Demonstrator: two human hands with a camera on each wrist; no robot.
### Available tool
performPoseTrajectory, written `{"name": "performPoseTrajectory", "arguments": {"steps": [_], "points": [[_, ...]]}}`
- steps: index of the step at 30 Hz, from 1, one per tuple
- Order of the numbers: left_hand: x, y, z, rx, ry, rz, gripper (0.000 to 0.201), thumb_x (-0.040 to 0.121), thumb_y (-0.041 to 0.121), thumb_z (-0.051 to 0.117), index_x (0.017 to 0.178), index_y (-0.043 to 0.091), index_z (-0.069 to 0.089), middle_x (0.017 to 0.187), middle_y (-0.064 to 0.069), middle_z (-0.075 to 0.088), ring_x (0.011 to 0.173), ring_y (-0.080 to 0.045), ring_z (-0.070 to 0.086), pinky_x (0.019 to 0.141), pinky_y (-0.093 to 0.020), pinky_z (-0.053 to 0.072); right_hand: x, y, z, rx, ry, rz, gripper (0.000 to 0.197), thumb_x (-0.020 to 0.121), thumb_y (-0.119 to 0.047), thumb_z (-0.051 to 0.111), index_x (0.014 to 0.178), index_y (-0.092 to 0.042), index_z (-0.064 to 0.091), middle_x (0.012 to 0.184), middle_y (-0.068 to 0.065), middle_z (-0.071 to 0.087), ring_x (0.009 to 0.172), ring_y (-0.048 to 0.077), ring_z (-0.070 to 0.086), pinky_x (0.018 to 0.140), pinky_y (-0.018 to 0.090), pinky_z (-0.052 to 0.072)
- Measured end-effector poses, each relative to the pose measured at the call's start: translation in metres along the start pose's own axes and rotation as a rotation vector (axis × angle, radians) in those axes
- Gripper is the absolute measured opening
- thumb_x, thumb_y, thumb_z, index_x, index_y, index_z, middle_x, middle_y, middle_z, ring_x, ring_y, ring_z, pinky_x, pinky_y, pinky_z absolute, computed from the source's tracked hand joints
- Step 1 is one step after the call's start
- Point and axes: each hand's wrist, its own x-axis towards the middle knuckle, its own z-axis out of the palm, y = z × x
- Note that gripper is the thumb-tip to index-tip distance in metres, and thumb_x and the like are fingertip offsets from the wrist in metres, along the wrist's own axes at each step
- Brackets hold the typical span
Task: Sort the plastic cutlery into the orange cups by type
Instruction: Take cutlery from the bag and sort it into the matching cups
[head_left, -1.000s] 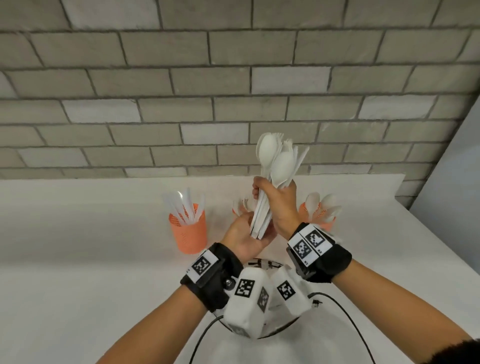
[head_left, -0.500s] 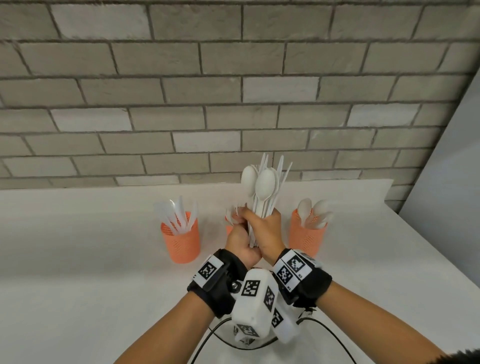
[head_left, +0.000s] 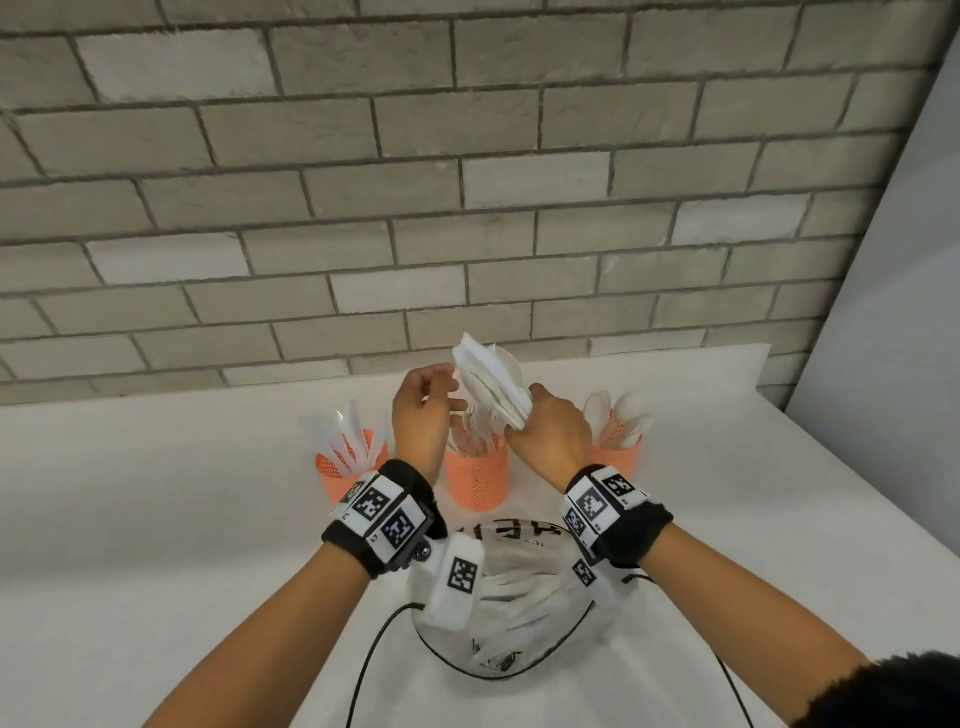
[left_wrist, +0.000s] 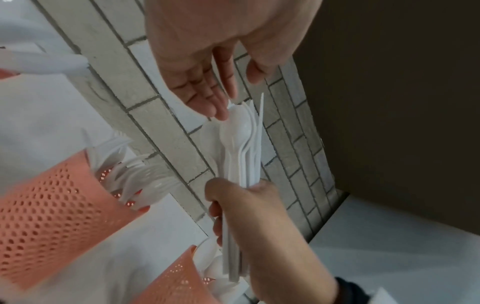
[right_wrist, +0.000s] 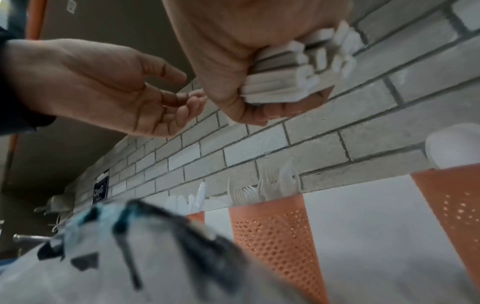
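Right hand (head_left: 550, 431) fists smooth white spoons (head_left: 491, 382) — perhaps knives too | left hand (head_left: 423, 415) loose

wall: grey brick wall (head_left: 467, 156) | surface: white table (head_left: 130, 493) | right: pale panel (head_left: 893, 312)

The left cup (head_left: 343, 470) is partly hidden behind the left wrist; the bundle (head_left: 491, 382) is motion-blurred. The clear bag (head_left: 511, 618) by the counter's near edge sits half behind wrist cameras; its contents are unclear.
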Motion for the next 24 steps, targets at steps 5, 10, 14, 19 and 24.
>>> {"name": "performPoseTrajectory", "arguments": {"steps": [5, 10, 14, 19, 24], "points": [[0.009, 0.0, 0.007, 0.032, 0.032, -0.044, 0.02, 0.087, 0.035, 0.059, 0.094, 0.016, 0.059, 0.09, -0.002, 0.061, 0.076, -0.017, 0.058, 0.07, -0.029, 0.049, 0.0, -0.006, -0.007, -0.132, -0.026, -0.068, 0.039, 0.088, -0.036, 0.056, 0.111, -0.005, 0.049, 0.099, 0.013, 0.066, 0.089, 0.032, 0.063, 0.062, 0.031, 0.04], [0.014, 0.003, 0.016, 0.042, 0.055, -0.044, 0.014, 0.084, 0.029, 0.065, 0.071, 0.025, 0.063, 0.075, 0.0, 0.061, 0.073, -0.016, 0.055, 0.074, -0.032, 0.046, 0.001, -0.008, -0.007, -0.214, -0.03, -0.105, 0.04, 0.088, -0.032, 0.057, 0.116, -0.006, 0.046, 0.103, 0.013, 0.065, 0.091, 0.032, 0.063, 0.065, 0.032, 0.041], [0.02, 0.011, 0.018, -0.049, 0.117, -0.058, 0.017, 0.089, 0.022, 0.059, 0.074, 0.019, 0.066, 0.07, 0.005, 0.059, 0.065, -0.01, 0.051, 0.066, -0.023, 0.041, 0.001, -0.008, -0.01, -0.21, -0.044, -0.097, 0.042, 0.087, -0.031, 0.057, 0.116, -0.004, 0.045, 0.103, 0.015, 0.064, 0.093, 0.034, 0.062, 0.065, 0.033, 0.039], [0.023, 0.015, 0.015, -0.078, 0.129, -0.037, 0.018, 0.096, 0.024, 0.046, 0.092, 0.012, 0.06, 0.078, 0.003, 0.058, 0.07, -0.012, 0.053, 0.061, -0.022, 0.043, 0.0, -0.001, -0.008, -0.207, -0.038, -0.083, 0.033, 0.087, -0.021, 0.056, 0.113, -0.005, 0.045, 0.101, 0.013, 0.065, 0.09, 0.033, 0.063, 0.062, 0.031, 0.036], [0.019, 0.009, 0.017, 0.069, 0.042, 0.022, 0.017, 0.094, 0.017, 0.05, 0.092, 0.01, 0.065, 0.08, -0.002, 0.058, 0.075, -0.017, 0.052, 0.075, -0.031, 0.041, -0.001, -0.001, -0.007, -0.165, -0.032, -0.09, 0.032, 0.087, -0.021, 0.056, 0.113, -0.004, 0.046, 0.101, 0.014, 0.065, 0.09, 0.034, 0.063, 0.064, 0.032, 0.04]]}}
